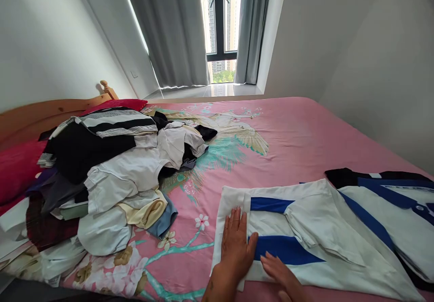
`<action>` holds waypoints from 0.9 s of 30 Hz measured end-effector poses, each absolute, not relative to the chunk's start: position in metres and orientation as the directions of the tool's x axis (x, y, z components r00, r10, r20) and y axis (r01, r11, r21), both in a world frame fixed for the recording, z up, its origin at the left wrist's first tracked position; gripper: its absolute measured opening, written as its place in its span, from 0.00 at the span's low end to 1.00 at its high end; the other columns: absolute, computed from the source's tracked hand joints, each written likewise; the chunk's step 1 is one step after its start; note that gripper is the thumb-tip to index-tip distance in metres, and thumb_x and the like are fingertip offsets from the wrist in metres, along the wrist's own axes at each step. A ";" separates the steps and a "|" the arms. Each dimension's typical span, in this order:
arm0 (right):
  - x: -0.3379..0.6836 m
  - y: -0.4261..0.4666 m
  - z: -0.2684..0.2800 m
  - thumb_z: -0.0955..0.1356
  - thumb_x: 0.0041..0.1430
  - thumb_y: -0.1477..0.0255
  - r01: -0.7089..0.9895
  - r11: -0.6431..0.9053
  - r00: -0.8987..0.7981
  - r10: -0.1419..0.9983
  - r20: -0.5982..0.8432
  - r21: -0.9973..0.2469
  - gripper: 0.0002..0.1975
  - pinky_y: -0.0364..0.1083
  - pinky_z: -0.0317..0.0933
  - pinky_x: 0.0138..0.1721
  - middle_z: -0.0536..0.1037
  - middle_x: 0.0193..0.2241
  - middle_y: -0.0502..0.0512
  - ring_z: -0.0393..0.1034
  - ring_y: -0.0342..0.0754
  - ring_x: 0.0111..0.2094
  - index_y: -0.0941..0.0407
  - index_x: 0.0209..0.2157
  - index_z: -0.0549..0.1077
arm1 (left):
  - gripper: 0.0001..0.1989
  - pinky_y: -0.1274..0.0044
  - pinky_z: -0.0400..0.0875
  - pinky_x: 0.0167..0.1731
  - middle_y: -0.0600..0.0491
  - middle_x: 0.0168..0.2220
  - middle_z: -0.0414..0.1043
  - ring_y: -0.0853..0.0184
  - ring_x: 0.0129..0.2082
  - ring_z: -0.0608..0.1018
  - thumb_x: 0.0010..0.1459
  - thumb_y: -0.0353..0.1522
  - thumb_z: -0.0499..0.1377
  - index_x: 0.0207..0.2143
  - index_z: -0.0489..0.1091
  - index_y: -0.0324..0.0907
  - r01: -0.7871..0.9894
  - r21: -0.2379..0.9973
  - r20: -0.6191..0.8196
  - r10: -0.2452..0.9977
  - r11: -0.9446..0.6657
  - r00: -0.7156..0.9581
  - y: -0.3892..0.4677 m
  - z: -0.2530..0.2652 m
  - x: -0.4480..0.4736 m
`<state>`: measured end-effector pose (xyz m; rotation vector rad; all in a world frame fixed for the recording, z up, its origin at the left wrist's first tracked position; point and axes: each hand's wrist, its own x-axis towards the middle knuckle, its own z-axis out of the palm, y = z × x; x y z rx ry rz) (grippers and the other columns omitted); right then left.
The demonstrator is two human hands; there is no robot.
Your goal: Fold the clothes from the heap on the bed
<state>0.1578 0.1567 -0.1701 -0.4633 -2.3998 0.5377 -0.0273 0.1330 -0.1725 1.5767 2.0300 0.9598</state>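
Note:
A white shirt with blue bands (271,225) lies spread on the bed, partly folded, with a sleeve laid across its middle. My left hand (236,243) rests flat on the shirt's left end, fingers together and stretched out. Close by on the right, my right hand (283,277) is over the shirt's near edge, fingers extended and holding nothing; whether it presses the cloth I cannot tell. Beyond the shirt's right end are folded clothes (389,220) in white, blue and black, partly covered by it.
A large heap of mixed clothes (125,171) covers the bed's left side, beside red pillows (20,171) and a wooden headboard (44,112). The pink floral bedsheet (291,134) stretches toward the window (222,26), which has grey curtains (169,30). A wall stands to the right.

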 end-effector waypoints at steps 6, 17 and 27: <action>0.079 0.183 -0.120 0.59 0.63 0.70 0.304 0.832 -0.715 0.521 0.466 -0.464 0.20 0.54 0.56 0.58 0.65 0.57 0.55 0.56 0.51 0.59 0.53 0.56 0.63 | 0.23 0.55 0.48 0.62 0.50 0.65 0.50 0.58 0.65 0.51 0.63 0.34 0.44 0.61 0.54 0.47 0.786 0.604 0.104 0.965 0.132 -0.241 0.086 -0.151 -0.062; -0.006 0.280 -0.139 0.61 0.61 0.65 0.648 0.660 -0.671 0.731 0.125 -0.381 0.13 0.51 0.57 0.43 0.75 0.37 0.59 0.66 0.53 0.42 0.56 0.37 0.73 | 0.43 0.57 0.59 0.57 0.45 0.67 0.38 0.52 0.65 0.49 0.47 0.24 0.55 0.64 0.42 0.49 0.859 0.511 0.203 0.976 -0.035 -0.081 0.012 -0.188 -0.088; 0.003 0.298 -0.136 0.61 0.58 0.67 0.595 0.664 -0.737 0.676 0.023 -0.452 0.10 0.42 0.53 0.30 0.72 0.25 0.51 0.65 0.44 0.28 0.56 0.32 0.70 | 0.22 0.61 0.62 0.54 0.43 0.63 0.52 0.55 0.62 0.58 0.54 0.31 0.55 0.53 0.64 0.46 0.956 0.267 0.497 0.867 -0.124 -0.026 0.030 -0.186 -0.075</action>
